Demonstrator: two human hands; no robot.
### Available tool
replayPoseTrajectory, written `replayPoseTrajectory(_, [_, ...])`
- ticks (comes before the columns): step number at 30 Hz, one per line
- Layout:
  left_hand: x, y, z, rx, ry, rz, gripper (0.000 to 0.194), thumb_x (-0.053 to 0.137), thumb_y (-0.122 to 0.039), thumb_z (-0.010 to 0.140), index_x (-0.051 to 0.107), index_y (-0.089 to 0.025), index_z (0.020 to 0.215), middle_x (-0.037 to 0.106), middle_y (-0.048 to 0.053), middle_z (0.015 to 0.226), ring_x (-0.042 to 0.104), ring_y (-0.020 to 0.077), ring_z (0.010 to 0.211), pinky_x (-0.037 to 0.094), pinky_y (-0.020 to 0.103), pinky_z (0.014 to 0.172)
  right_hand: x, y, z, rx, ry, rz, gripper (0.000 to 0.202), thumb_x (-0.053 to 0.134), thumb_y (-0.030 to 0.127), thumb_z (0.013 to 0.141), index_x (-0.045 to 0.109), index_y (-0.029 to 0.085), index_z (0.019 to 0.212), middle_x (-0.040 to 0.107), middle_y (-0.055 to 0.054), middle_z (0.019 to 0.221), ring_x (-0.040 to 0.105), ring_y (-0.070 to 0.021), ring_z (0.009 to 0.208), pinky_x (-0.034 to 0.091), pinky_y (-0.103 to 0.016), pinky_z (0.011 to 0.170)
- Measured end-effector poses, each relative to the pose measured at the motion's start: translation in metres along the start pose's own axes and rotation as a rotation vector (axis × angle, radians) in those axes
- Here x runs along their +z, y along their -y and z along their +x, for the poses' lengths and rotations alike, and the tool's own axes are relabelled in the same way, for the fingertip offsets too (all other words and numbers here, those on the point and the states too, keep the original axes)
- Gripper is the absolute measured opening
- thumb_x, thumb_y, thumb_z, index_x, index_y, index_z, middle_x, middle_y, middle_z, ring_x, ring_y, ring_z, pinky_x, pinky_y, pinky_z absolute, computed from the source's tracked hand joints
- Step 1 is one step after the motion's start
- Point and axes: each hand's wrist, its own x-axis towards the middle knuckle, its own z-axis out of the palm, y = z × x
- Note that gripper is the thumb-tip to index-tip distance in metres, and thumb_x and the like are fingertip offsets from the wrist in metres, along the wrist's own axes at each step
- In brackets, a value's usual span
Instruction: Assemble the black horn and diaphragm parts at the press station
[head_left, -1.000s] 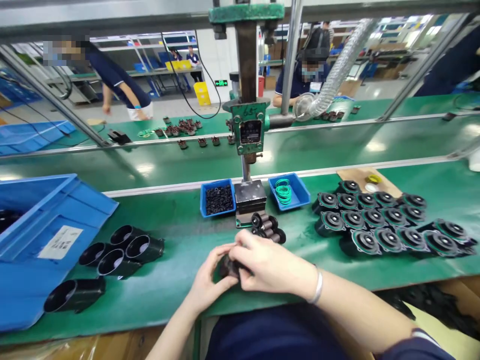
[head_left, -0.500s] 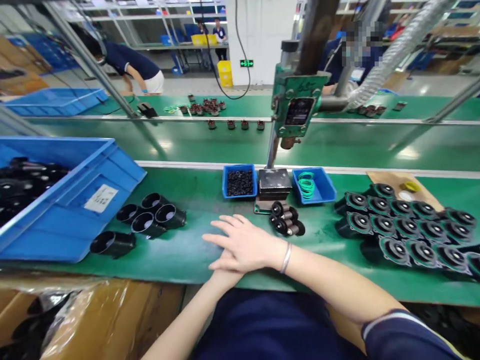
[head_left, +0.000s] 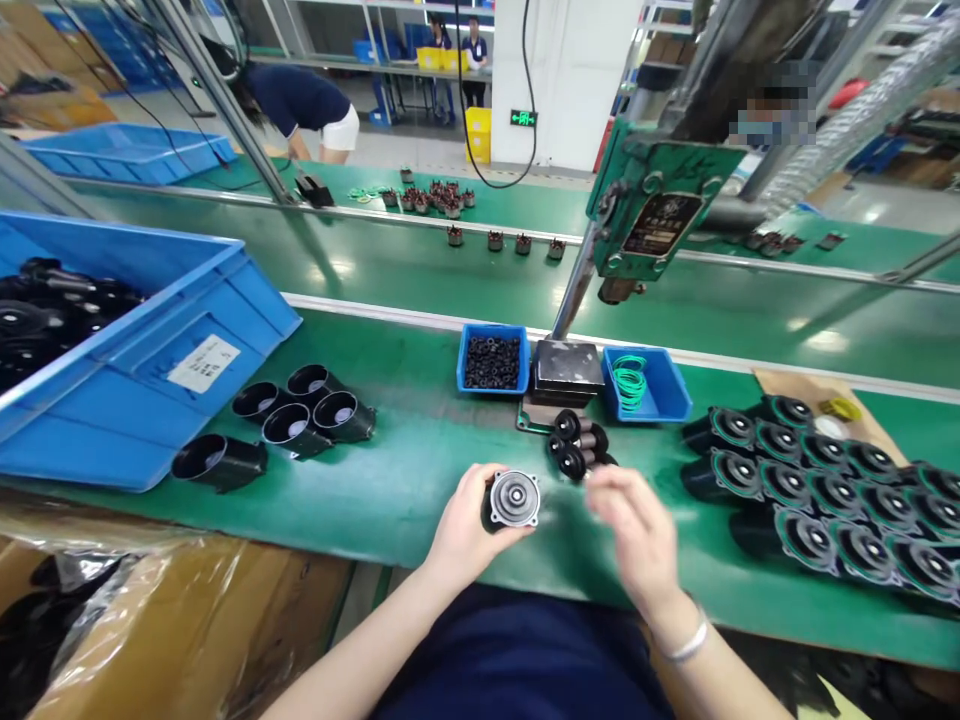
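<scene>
My left hand (head_left: 466, 525) is wrapped around a cylindrical motor housing (head_left: 515, 498), its round grey ringed end with corner lugs facing up. My right hand (head_left: 634, 525) hovers to the right of it, fingers bent and blurred by motion; whether anything sits in them I cannot make out. Just beyond those fingers lies a small cluster of rotors with black discs (head_left: 571, 445). Several open black housings (head_left: 296, 428) stand on the left of the green bench. Rows of housings with green rings (head_left: 795, 480) fill the right side.
A small blue bin of black rings (head_left: 491, 362), a dark metal block (head_left: 568, 368) and a blue bin with green rings (head_left: 631, 385) line the back. Above hangs a green press head (head_left: 660, 205). A large blue crate (head_left: 142, 370) stands left. Another person (head_left: 300, 105) bends beyond the conveyor.
My hands were crossed over each other above the bench; now they are apart. My left hand has a motor housing in it, and my right hand has moved right. The view has shifted slightly.
</scene>
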Motion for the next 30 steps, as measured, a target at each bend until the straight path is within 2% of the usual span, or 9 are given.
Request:
replayPoseTrajectory(3, [0.001, 0.001, -0.002, 0.006, -0.028, 0.020, 0.056, 0.083, -0.023, 0.068, 0.050, -0.024, 0.113, 0.061, 0.003, 0.110, 0.060, 0.0234, 0.106, 0.050, 0.039, 0.093, 0.016, 0.003, 0.006, -0.020, 0.236, -0.114, 0.036, 0.048, 0.036, 0.097, 0.061, 0.022, 0.127, 0.068, -0.010, 0.115, 0.063, -0.0234, 0.110, 0.050, -0.041, 0.097])
replayPoseTrajectory(5, [0.002, 0.001, -0.002, 0.004, -0.053, 0.039, 0.054, 0.083, -0.024, 0.069, 0.051, -0.024, 0.113, 0.062, 0.003, 0.108, 0.061, 0.0237, 0.105, 0.052, 0.038, 0.091, 0.014, 0.002, 0.011, -0.075, 0.169, -0.137, 0.036, 0.040, 0.038, 0.099, 0.070, 0.019, 0.103, 0.072, -0.008, 0.089, 0.067, -0.0227, 0.095, 0.052, -0.040, 0.091])
replayPoseTrajectory(8, [0.002, 0.003, -0.002, 0.002, -0.080, 0.071, 0.054, 0.082, -0.026, 0.068, 0.053, -0.025, 0.113, 0.063, 0.003, 0.108, 0.062, 0.0249, 0.104, 0.053, 0.039, 0.090, -0.014, -0.001, 0.028, -0.063, -0.104, -0.198, 0.043, 0.034, 0.036, 0.101, 0.063, 0.018, 0.076, 0.053, 0.000, 0.055, 0.056, -0.0155, 0.057, 0.050, -0.029, 0.062])
replayPoseTrajectory(11, [0.004, 0.003, 0.001, -0.001, -0.065, 0.082, 0.050, 0.079, -0.029, 0.071, 0.053, -0.024, 0.113, 0.063, 0.004, 0.108, 0.063, 0.0262, 0.104, 0.054, 0.041, 0.089, -0.051, -0.009, 0.067, 0.025, -0.198, -0.667, 0.025, 0.044, 0.030, 0.099, 0.063, 0.015, 0.103, 0.055, -0.001, 0.069, 0.053, -0.0144, 0.061, 0.048, -0.027, 0.065])
replayPoseTrajectory(13, [0.005, 0.002, 0.004, 0.005, -0.043, 0.080, 0.049, 0.078, -0.030, 0.072, 0.053, -0.024, 0.114, 0.063, 0.005, 0.108, 0.063, 0.0269, 0.104, 0.054, 0.042, 0.089, -0.069, -0.019, 0.098, 0.072, -0.129, -0.978, 0.027, 0.052, 0.024, 0.094, 0.061, 0.013, 0.117, 0.061, -0.008, 0.088, 0.058, -0.0189, 0.080, 0.048, -0.032, 0.082])
replayPoseTrajectory(15, [0.006, 0.002, 0.005, 0.014, -0.025, 0.078, 0.049, 0.078, -0.030, 0.073, 0.052, -0.025, 0.114, 0.062, 0.006, 0.109, 0.063, 0.0269, 0.104, 0.054, 0.043, 0.089, -0.077, -0.034, 0.125, 0.111, -0.053, -1.085, 0.027, 0.059, 0.015, 0.086, 0.066, 0.012, 0.112, 0.060, -0.014, 0.105, 0.058, -0.0231, 0.093, 0.046, -0.034, 0.089])
replayPoseTrajectory(18, [0.007, 0.003, 0.006, 0.022, -0.022, 0.079, 0.051, 0.078, -0.031, 0.073, 0.052, -0.025, 0.116, 0.062, 0.006, 0.110, 0.063, 0.0277, 0.105, 0.054, 0.045, 0.090, -0.076, -0.056, 0.148, 0.172, 0.021, -1.139, 0.016, 0.056, 0.007, 0.083, 0.071, 0.010, 0.090, 0.061, -0.015, 0.098, 0.058, -0.0223, 0.088, 0.045, -0.032, 0.085])
replayPoseTrajectory(23, [0.006, 0.006, 0.006, 0.012, -0.026, 0.071, 0.053, 0.079, -0.031, 0.071, 0.053, -0.025, 0.117, 0.063, 0.007, 0.112, 0.063, 0.0285, 0.106, 0.053, 0.045, 0.091, -0.077, -0.070, 0.152, 0.187, 0.086, -1.199, 0.022, 0.050, 0.011, 0.090, 0.071, 0.011, 0.085, 0.062, -0.011, 0.092, 0.058, -0.0182, 0.080, 0.043, -0.027, 0.077])
replayPoseTrajectory(30, [0.008, 0.004, 0.008, 0.001, 0.006, 0.047, 0.053, 0.078, -0.031, 0.074, 0.050, -0.025, 0.119, 0.060, 0.007, 0.114, 0.061, 0.0284, 0.110, 0.052, 0.047, 0.095, -0.086, -0.067, 0.152, 0.151, 0.033, -1.229, 0.030, 0.047, 0.018, 0.093, 0.073, 0.012, 0.081, 0.064, -0.010, 0.086, 0.056, -0.0168, 0.068, 0.040, -0.028, 0.066])
